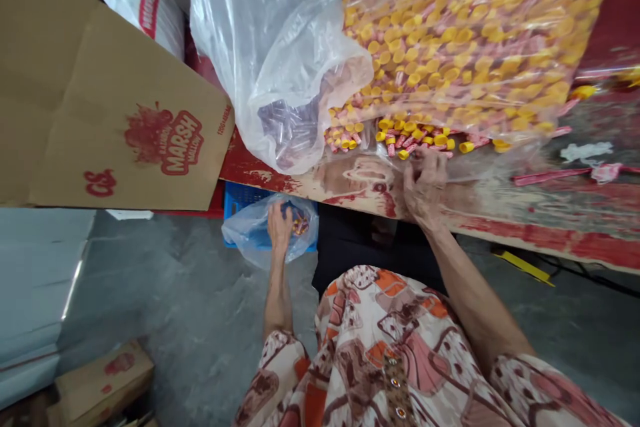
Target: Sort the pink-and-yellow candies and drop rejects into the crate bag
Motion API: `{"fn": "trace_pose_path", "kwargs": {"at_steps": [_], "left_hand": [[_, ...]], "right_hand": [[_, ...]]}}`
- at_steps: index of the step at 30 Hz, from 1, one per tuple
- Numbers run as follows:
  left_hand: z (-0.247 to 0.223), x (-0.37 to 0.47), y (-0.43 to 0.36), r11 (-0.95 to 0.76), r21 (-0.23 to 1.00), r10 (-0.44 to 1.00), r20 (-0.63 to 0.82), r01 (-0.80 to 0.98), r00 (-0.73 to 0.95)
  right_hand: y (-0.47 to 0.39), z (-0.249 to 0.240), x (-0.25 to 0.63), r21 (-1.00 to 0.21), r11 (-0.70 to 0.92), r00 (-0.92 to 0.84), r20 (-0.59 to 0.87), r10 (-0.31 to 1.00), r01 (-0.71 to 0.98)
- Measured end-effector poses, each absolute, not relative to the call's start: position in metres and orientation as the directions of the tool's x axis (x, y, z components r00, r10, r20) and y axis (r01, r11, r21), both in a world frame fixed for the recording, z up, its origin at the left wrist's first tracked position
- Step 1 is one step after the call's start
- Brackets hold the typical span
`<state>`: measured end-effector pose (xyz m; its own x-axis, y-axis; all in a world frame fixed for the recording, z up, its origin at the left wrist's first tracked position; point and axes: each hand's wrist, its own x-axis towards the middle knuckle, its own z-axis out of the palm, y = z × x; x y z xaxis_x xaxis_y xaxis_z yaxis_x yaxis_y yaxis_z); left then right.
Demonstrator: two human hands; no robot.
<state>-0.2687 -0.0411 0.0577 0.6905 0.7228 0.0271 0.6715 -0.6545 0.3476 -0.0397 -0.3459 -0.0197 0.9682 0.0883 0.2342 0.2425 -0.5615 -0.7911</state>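
My left hand (279,225) reaches down below the table edge into a small clear plastic bag (250,233) lying in a blue crate (240,197); some pink and yellow pieces show inside the bag by the fingers. My right hand (424,181) rests on the worn table (525,213), fingers closed on pink tubes with yellow caps (415,139) spilling from a big clear bag (475,33) full of the same pieces. What exactly the fingers pinch is hidden.
Another big clear bag (275,47) with transparent tubes lies left of the yellow-capped pile. A cardboard flap printed "MARSH" (125,120) stands at the left. A small box (100,380) sits on the grey floor. Loose pink tubes (550,177) lie at right.
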Motion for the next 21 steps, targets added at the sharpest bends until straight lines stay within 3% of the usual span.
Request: {"fn": "trace_pose_path", "kwargs": {"at_steps": [4, 7, 10, 16, 19, 21], "left_hand": [[0.052, -0.190, -0.018, -0.707, 0.467, 0.662, 0.171, 0.532, 0.730], [0.039, -0.118, -0.006, -0.698, 0.523, 0.642, 0.154, 0.490, 0.751], [0.027, -0.076, -0.003, -0.654, 0.551, 0.663, 0.087, 0.519, 0.743], [0.035, -0.090, -0.007, -0.568, 0.655, 0.718, 0.097, 0.499, 0.689], [0.048, -0.108, -0.023, -0.489, 0.755, 0.710, 0.054, 0.437, 0.702], [0.054, -0.114, -0.043, -0.400, 0.823, 0.662, -0.045, 0.403, 0.748]], "right_hand": [[-0.347, -0.013, -0.036, -0.749, -0.593, 0.955, 0.225, 0.191, 0.295], [-0.345, -0.010, -0.035, -0.708, -0.640, 0.951, 0.167, 0.259, 0.298], [-0.344, -0.010, -0.036, -0.716, -0.640, 0.959, 0.166, 0.231, 0.278], [-0.352, -0.013, -0.037, -0.773, -0.569, 0.959, 0.238, 0.152, 0.282], [-0.350, -0.012, -0.033, -0.810, -0.543, 0.973, 0.143, 0.179, 0.219], [-0.345, -0.008, -0.029, -0.912, -0.400, 0.985, 0.026, 0.169, 0.093]]}}
